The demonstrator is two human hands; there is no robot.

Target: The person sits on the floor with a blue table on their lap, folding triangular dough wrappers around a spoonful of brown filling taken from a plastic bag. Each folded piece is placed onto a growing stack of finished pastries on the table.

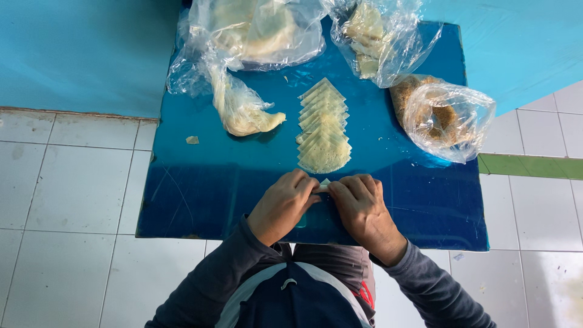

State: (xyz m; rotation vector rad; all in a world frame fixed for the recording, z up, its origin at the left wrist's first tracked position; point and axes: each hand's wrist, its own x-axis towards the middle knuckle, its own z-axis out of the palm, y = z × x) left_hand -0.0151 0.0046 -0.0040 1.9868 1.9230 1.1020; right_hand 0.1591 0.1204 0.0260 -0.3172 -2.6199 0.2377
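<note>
Left hand [280,205] and right hand [363,208] meet fingertip to fingertip, both pinching a small pale wrapper piece [325,183] at the blue surface's [200,194] near edge; mostly hidden, long axis unclear. Just beyond, a row of overlapping folded wrappers [323,127] runs away. Farther: plastic bags of dough sheets [255,30] and brown filling [442,115].

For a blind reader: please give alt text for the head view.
Both hands, left hand and right hand, pinch a small pale wrapper on a blue board. Beyond lie stacked wrappers and plastic bags.
</note>
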